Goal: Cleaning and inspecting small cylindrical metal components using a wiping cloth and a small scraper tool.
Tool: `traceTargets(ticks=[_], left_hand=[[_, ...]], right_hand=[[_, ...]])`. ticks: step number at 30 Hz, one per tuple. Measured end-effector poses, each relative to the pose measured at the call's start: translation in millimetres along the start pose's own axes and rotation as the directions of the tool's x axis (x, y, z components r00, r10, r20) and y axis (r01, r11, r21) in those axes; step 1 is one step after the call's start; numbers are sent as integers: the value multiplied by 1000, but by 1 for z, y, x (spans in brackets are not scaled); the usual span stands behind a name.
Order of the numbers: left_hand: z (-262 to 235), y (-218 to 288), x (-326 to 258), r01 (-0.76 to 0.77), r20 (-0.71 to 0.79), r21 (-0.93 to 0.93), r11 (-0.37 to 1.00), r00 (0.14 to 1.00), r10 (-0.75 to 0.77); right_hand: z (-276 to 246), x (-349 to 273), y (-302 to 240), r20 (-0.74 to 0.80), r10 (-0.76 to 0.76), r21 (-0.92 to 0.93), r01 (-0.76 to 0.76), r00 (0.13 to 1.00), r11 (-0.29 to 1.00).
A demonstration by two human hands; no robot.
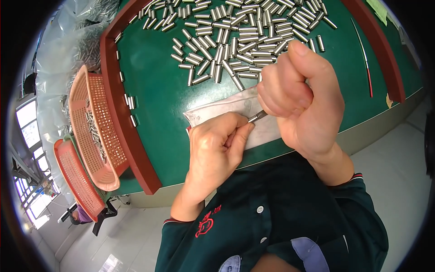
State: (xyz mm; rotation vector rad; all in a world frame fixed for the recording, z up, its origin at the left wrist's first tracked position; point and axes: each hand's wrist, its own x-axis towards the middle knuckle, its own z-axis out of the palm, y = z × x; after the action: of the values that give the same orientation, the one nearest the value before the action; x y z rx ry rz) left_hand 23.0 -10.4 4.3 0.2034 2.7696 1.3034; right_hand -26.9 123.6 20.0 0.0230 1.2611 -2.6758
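Observation:
My left hand (216,144) is curled over the near edge of the green table (158,86), its thumb and fingers pinched at the tip of a thin metal tool (257,117). My right hand (299,97) is a closed fist gripping that tool, thumb up. What the left fingers pinch is hidden. Both hands hover over a grey, smudged cloth sheet (217,110). Just beyond the right hand lies a wide scatter of several small shiny metal cylinders (235,38).
A dark red raised rim (124,122) frames the table. Two orange mesh baskets (93,131) with metal pieces hang at the left edge. Clear plastic bags of parts (68,50) lie far left. A thin red-tipped rod (364,59) lies at right.

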Motion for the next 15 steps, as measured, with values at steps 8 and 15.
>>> traceTargets(ticks=[8, 15], left_hand=[[0, -1, 1, 1, -12, 2, 1000, 1000, -1], [0, 1, -1, 13, -9, 3, 1000, 1000, -13]], right_hand=[[1, 2, -1, 4, 26, -7, -26, 1000, 1000], [2, 0, 0, -15, 0, -62, -1, 1000, 998]])
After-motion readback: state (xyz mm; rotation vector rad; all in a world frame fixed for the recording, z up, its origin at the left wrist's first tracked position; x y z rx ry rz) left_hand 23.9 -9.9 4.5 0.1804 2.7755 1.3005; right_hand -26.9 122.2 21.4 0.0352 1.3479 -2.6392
